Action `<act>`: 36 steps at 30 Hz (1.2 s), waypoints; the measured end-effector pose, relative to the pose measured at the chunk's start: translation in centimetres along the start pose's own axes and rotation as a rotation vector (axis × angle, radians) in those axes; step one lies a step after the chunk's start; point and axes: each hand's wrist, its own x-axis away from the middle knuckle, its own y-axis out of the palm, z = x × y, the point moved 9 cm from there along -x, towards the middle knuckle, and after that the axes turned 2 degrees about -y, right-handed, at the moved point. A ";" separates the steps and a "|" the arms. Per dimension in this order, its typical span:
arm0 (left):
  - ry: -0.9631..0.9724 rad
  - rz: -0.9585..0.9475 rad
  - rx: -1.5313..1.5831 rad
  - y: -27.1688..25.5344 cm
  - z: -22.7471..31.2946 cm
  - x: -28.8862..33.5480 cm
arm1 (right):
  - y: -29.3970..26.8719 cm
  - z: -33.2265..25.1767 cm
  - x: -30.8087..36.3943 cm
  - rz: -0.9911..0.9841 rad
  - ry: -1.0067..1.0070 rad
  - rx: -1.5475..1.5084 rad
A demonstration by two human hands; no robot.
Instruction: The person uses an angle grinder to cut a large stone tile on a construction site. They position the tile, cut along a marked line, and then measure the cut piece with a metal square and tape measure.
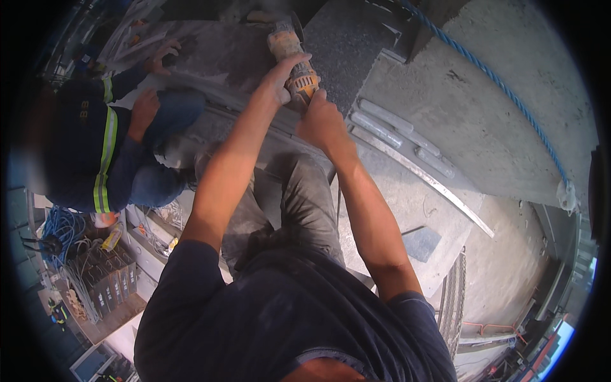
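A dusty yellow-orange angle grinder (291,58) points away from me over a grey stone slab (223,54). My left hand (280,77) wraps its body from the left. My right hand (320,121) grips its rear end from below. The grinder's disc end is at the top, partly hidden by dust. My grey trouser legs show below the hands.
A co-worker in a dark jacket with reflective stripes (102,146) crouches at left, one hand (162,56) pressed on the slab. A blue rope (503,89) crosses the concrete at right. A long metal strip (433,184) lies on the ground. Cables and tool cases (105,274) sit lower left.
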 end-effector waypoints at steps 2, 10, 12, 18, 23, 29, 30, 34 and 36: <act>-0.010 0.004 0.021 0.8 -0.6 1.3 | -0.2 0.3 0.4 -0.017 0.031 -0.011; 0.024 0.058 0.091 0.4 -2.5 2.0 | -0.4 0.6 3.4 0.034 -0.037 -0.016; 0.028 0.053 0.095 0.4 -2.7 2.0 | -0.5 0.6 3.5 0.038 -0.043 -0.025; 0.010 0.031 0.102 0.3 -2.3 1.1 | 0.1 1.1 2.3 0.026 -0.044 -0.018; -0.007 0.005 0.043 0.0 -1.9 0.4 | 0.0 0.6 1.8 -0.021 0.031 0.013; -0.015 0.039 0.007 -1.3 -1.2 -1.1 | -0.2 0.0 0.7 0.058 -0.060 -0.017; -0.024 0.031 0.006 -0.8 -1.0 -0.7 | -0.4 0.0 0.6 0.054 -0.059 -0.014; -0.022 0.031 0.024 1.1 -1.1 1.5 | -0.7 0.4 1.2 0.055 -0.044 -0.035; -0.006 0.034 0.048 1.3 -1.4 2.1 | -0.5 0.8 2.2 0.053 -0.039 -0.047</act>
